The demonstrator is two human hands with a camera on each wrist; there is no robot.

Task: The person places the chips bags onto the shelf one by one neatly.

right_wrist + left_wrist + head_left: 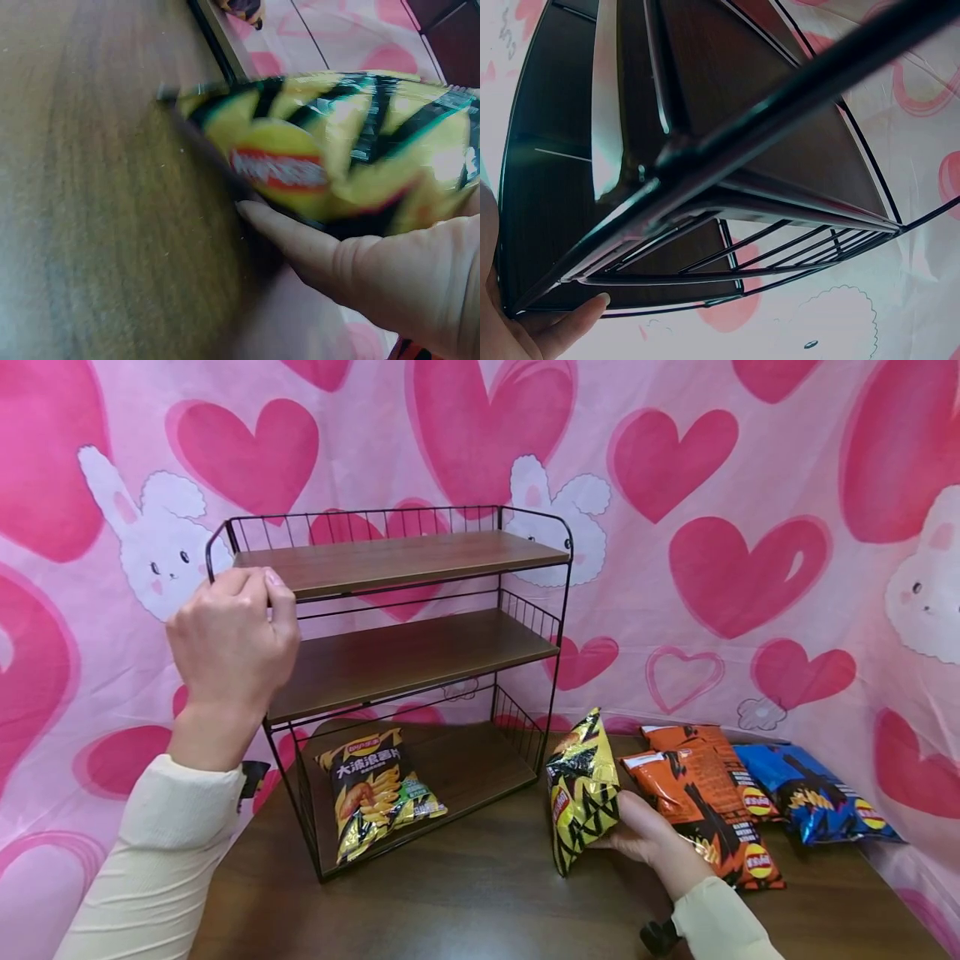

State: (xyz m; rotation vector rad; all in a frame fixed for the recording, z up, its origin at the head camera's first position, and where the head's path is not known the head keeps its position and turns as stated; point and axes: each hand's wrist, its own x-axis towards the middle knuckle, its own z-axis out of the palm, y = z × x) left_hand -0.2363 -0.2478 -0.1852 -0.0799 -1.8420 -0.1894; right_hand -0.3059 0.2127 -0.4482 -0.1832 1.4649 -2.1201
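My left hand (236,631) is curled at the upper left front corner of a three-tier shelf rack (420,647) with dark wood boards and a black wire frame. In the left wrist view, thumb and fingers (574,326) wrap the frame's corner. My right hand (645,839) grips a yellow-and-black bag of chips (585,789), tilted upright above the table, right of the rack. In the right wrist view the thumb lies along the side of this bag (337,150). Another chip bag (378,793), black and gold, leans back on the bottom shelf at the left.
Orange chip bags (705,806) overlap on the table's right side, with a blue chip bag (813,793) beyond them. The brown wooden table (465,893) carries the rack. Behind hangs a pink cloth (675,468) printed with hearts and rabbits.
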